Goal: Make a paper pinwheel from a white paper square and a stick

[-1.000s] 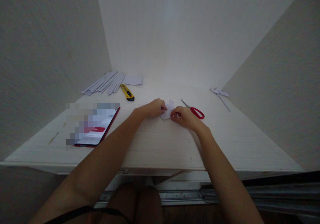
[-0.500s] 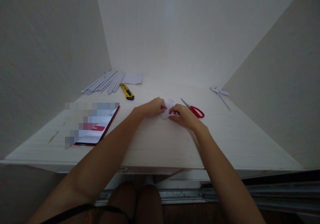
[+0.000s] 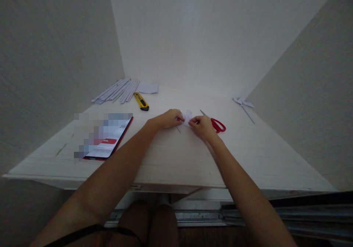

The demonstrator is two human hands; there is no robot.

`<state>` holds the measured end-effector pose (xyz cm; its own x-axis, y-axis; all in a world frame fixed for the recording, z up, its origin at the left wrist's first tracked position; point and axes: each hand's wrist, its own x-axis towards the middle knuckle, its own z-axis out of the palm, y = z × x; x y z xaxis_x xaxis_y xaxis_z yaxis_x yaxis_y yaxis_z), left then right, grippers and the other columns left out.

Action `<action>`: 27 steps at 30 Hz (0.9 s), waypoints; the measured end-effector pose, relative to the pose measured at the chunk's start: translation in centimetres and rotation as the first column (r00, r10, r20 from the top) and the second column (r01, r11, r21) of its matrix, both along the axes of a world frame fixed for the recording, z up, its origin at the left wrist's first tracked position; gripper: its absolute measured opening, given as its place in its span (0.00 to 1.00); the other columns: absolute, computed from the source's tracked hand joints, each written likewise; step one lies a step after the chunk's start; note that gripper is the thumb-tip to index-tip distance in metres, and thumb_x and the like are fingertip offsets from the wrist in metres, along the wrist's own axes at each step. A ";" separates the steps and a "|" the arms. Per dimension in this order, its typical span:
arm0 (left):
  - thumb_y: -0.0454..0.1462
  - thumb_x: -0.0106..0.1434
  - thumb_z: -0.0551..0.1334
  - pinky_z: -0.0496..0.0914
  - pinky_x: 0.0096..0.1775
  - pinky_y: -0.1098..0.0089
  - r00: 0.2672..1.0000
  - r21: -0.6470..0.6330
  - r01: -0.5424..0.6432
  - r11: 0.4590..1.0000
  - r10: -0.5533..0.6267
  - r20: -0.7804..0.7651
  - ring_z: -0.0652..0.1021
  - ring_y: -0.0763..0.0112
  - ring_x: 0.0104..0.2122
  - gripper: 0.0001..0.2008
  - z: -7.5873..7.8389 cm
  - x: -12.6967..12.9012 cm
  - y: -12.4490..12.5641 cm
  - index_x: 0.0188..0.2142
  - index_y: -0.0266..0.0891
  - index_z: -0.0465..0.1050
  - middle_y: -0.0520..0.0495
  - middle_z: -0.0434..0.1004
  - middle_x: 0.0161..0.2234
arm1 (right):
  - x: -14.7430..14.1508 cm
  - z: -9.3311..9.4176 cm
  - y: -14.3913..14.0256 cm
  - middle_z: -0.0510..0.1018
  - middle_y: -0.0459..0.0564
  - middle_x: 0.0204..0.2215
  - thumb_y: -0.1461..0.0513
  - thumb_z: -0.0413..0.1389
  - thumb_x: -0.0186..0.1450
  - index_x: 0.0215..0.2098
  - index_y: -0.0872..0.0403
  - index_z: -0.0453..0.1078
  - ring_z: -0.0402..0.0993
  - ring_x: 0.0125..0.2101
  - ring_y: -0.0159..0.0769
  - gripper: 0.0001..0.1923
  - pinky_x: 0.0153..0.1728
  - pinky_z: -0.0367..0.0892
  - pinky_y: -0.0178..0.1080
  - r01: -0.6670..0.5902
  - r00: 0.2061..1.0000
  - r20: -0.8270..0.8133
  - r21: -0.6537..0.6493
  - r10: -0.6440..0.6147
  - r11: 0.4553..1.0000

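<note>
Working at a pale table [image 3: 176,162], with both hands near the centre of the frame and only a small gap between them. Pinching a small folded white paper [image 3: 188,117] there, just above the tabletop or resting on it; cannot tell which. Clamped on the paper's left side with the left hand [image 3: 173,118], fingers curled and thumb bent in. Pinched on its right side, thumb against fingertips, with the right hand [image 3: 200,124]. Can make out a short thin line below the left fingers; cannot tell whether paper edge or stick.

Just beside the right hand, right of centre: red-handled scissors [image 3: 218,125], tip to the upper left, blades partly hidden behind the hand. Farther right, near the side wall: a white paper pinwheel [image 3: 243,103] on a thin stick, lying flat.

Left of centre, above the left forearm: a yellow and black utility knife [image 3: 141,101], lying aslant. Behind it, toward the upper left: a fanned heap of white paper sticks [image 3: 117,91], next to a flat white paper sheet [image 3: 149,89]. At left, beside the left forearm: a red-edged screen device [image 3: 110,146], lit, largely masked by blurred blocks. At bottom centre, below the table edge: two knees [image 3: 164,221], in shadow.
</note>
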<state>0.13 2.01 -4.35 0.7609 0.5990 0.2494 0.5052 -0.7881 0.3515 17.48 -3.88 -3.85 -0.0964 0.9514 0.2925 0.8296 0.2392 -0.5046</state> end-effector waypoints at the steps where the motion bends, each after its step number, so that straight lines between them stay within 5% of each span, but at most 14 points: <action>1: 0.32 0.55 0.57 0.64 0.37 0.71 1.000 -0.004 0.001 1.000 -0.001 0.002 0.71 0.73 0.32 0.09 0.0 0.0 0.0 0.32 0.35 0.75 0.47 0.73 0.30 | -0.1 -0.1 0.1 0.76 0.52 0.21 0.65 0.54 0.55 0.24 0.59 0.73 0.68 0.22 0.31 0.07 0.26 0.61 0.34 0.021 1.000 -0.011 -0.001 -0.021 1.000; 8: 0.30 0.54 0.57 0.65 0.38 0.72 0.998 -0.037 0.023 0.999 -0.021 0.062 0.70 0.74 0.32 0.07 0.0 -0.1 -0.2 0.30 0.35 0.75 0.47 0.70 0.32 | -0.6 -0.4 0.4 0.75 0.50 0.20 0.65 0.53 0.54 0.22 0.58 0.72 0.68 0.22 0.31 0.07 0.27 0.60 0.34 0.086 0.996 -0.030 0.022 -0.085 0.996; 17: 0.30 0.56 0.57 0.64 0.41 0.71 0.997 -0.059 0.042 0.997 -0.039 0.064 0.70 0.73 0.35 0.07 0.0 -0.1 -0.4 0.31 0.34 0.74 0.45 0.69 0.35 | -1.6 -0.2 0.3 0.76 0.54 0.26 0.64 0.51 0.57 0.27 0.57 0.72 0.69 0.26 0.35 0.08 0.31 0.61 0.37 0.135 0.975 0.159 0.130 -0.155 0.982; 27: 0.31 0.56 0.57 0.65 0.40 0.71 0.996 -0.080 0.013 0.997 -0.006 0.088 0.71 0.72 0.35 0.10 -0.4 -0.2 -0.3 0.36 0.32 0.75 0.43 0.70 0.37 | -2.0 -0.2 0.2 0.74 0.57 0.30 0.62 0.49 0.59 0.29 0.57 0.71 0.69 0.30 0.38 0.10 0.30 0.61 0.38 0.159 0.953 0.252 0.055 -0.168 0.986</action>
